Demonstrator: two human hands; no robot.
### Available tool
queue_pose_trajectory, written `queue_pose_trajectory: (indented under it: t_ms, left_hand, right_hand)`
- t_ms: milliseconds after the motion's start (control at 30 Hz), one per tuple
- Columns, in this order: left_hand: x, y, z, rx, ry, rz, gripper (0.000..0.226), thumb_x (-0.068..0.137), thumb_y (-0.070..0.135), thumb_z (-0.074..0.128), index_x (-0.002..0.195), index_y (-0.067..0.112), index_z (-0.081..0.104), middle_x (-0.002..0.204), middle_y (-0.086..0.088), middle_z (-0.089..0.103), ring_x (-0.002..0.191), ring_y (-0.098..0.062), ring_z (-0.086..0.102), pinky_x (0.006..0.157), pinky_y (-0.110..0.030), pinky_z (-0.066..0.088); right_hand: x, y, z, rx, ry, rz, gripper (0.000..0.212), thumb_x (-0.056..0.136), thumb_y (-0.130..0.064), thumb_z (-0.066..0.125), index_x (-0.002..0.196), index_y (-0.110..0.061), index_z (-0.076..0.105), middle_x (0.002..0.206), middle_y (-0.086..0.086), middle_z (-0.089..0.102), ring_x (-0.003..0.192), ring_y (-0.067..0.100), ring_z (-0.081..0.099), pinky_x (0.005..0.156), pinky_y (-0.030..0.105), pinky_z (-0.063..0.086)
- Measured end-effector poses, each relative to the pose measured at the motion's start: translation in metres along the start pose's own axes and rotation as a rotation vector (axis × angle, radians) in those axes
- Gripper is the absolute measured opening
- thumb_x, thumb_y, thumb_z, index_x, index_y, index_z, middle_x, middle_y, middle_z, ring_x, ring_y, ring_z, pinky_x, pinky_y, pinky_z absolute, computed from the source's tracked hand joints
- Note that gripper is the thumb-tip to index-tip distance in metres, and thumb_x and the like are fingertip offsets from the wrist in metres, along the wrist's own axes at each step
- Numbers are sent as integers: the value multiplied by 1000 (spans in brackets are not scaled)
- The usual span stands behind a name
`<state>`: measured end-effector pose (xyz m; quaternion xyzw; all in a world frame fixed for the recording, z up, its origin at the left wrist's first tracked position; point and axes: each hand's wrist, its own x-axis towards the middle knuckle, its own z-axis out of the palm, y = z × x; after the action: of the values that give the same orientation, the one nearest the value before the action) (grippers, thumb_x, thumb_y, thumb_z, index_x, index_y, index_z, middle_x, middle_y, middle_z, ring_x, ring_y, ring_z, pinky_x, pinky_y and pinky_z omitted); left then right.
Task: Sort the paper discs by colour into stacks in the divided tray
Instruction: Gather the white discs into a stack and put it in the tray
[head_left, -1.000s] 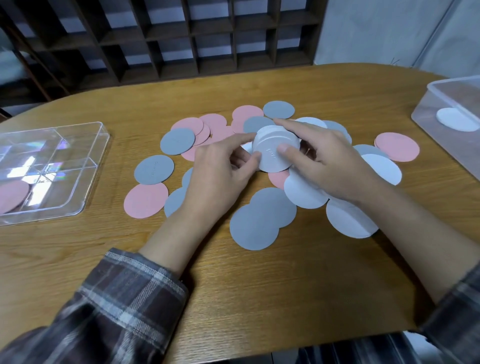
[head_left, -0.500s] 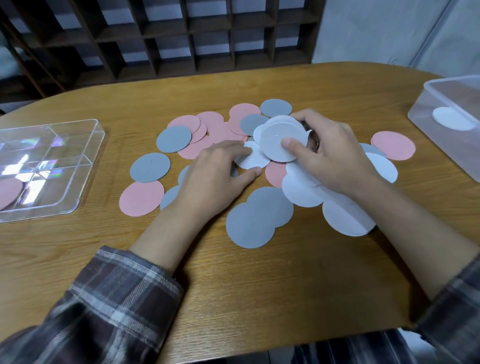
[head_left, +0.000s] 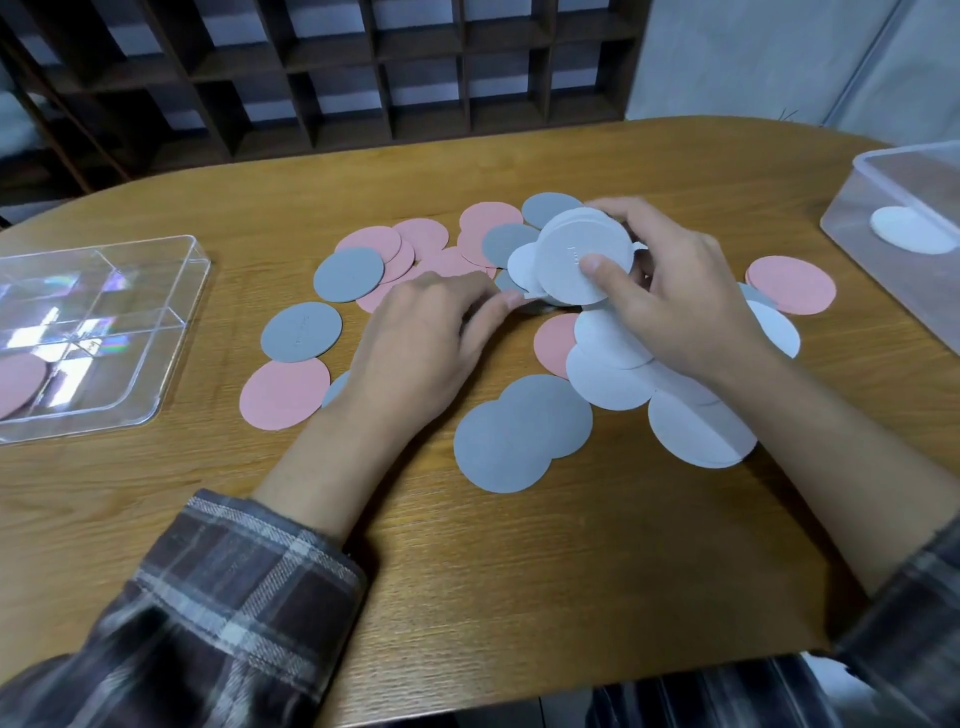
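Mid-frame: left hand (head_left: 421, 338) flat, fingertips nudging a white disc edge. Right hand (head_left: 670, 296) pinches a small stack of white paper discs (head_left: 576, 260), thumb on top. Most pink, grey, white discs unsorted on the wooden table (head_left: 467, 571). Left edge: clear divided tray (head_left: 171, 332) holds one pink paper disc (head_left: 18, 382), partly cropped. Stack count unreadable.

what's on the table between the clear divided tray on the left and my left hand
In the head view, two discs lie between the divided tray and the left hand: a grey disc and a pink disc.

Head-worn view, angled down, close over table (head_left: 467, 571)
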<state>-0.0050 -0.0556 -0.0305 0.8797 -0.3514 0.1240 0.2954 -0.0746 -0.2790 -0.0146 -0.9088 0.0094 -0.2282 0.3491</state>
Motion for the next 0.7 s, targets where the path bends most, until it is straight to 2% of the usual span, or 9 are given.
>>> queue_pose_trajectory:
  t_ms: [100, 167, 233, 333, 433, 533, 633, 700]
  left_hand:
    - [0, 5, -4, 41, 67, 24, 36, 108, 43, 43, 80, 21, 48, 65, 1, 46, 66, -25, 40, 57, -38, 31]
    - [1, 7, -5, 82, 104, 29, 35, 108, 40, 43, 85, 17, 56, 67, 0, 49, 65, -27, 43, 57, -37, 31]
    - [1, 6, -5, 99, 135, 33, 37, 108, 39, 41, 94, 12, 63, 70, -4, 55, 66, -28, 46, 56, -40, 38]
    - [1, 6, -5, 75, 175, 35, 36, 108, 35, 44, 96, 8, 65, 70, -3, 60, 64, -22, 42, 56, -42, 42]
    - [0, 8, -3, -22, 211, 29, 32, 108, 29, 49, 95, 7, 68, 70, -1, 65, 63, -12, 38, 59, -36, 36]
    - [0, 8, -3, -137, 218, 3, 22, 107, 23, 54, 102, 10, 71, 60, 6, 62, 59, -15, 55, 65, -35, 47]
    - [-1, 11, -2, -180, 168, -24, 23, 104, 22, 61, 123, 14, 70, 67, 4, 70, 64, -10, 67, 75, -30, 55]
    - [-1, 12, -1, -187, 141, -41, 31, 100, 24, 66, 129, 16, 70, 74, 4, 72, 68, -8, 68, 78, -31, 57]
  right_hand:
    - [0, -2, 0, 1, -17, -20, 37, 102, -21, 57, 139, -26, 57, 112, -12, 65, 84, -6, 55, 74, 13, 37]
    - [-1, -2, 1, -9, -30, -32, 36, 103, -18, 57, 138, -24, 57, 110, -11, 64, 83, -9, 54, 73, 7, 34]
    - [-1, -3, 1, -21, -49, -34, 37, 103, -17, 56, 139, -23, 57, 110, -10, 64, 83, -12, 52, 73, 5, 33]
    - [-2, -5, 3, -24, -72, -16, 41, 105, -19, 53, 146, -25, 54, 101, -14, 62, 86, -12, 50, 75, 5, 34]
    - [-3, -6, 5, -22, -84, -15, 45, 106, -19, 51, 150, -24, 51, 90, -18, 58, 86, -7, 52, 74, 4, 34]
    - [-4, -6, 4, 19, -113, -7, 46, 107, -18, 47, 152, -25, 49, 79, -29, 58, 85, -5, 54, 74, 6, 34]
    - [-4, -6, 4, 62, -163, 3, 46, 108, -17, 43, 153, -27, 47, 77, -46, 56, 85, -5, 55, 78, 14, 37]
    - [-6, -10, 4, 90, -183, 9, 47, 109, -15, 42, 153, -28, 47, 76, -41, 59, 82, -3, 57, 77, 17, 40]
